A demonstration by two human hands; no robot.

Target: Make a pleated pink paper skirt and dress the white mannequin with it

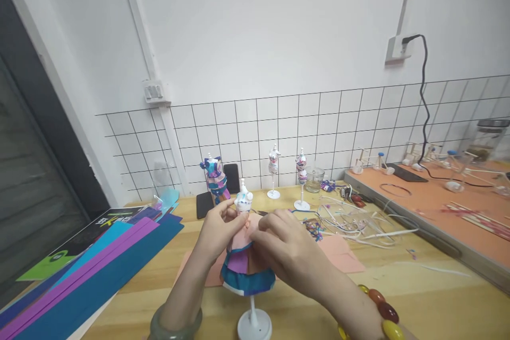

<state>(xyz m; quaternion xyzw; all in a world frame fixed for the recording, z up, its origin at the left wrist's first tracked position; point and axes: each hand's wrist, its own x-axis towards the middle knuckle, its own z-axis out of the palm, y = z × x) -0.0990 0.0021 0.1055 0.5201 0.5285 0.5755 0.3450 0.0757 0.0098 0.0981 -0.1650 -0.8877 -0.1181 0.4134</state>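
A miniature dress form (244, 202) with a white bodice stands upright on a round white base (255, 326). It wears a layered paper skirt (249, 282), pink above, then purple and brown, with teal at the hem. My left hand (217, 227) is closed about the form's waist, thumb in front at the top of the pink layer (240, 239). On the other side, my right hand (289, 248) pinches the right edge of the pink layer with curled fingers; its fingertips are partly hidden.
Coloured paper sheets (107, 265) lie at left. Behind stand a dressed form (215, 174), two white-stand forms (273, 162), a phone (231, 178) and a glass cup (314, 179). Tangled ribbons (358, 220) and pink paper (340, 253) lie right, beside an orange-topped board (446, 196).
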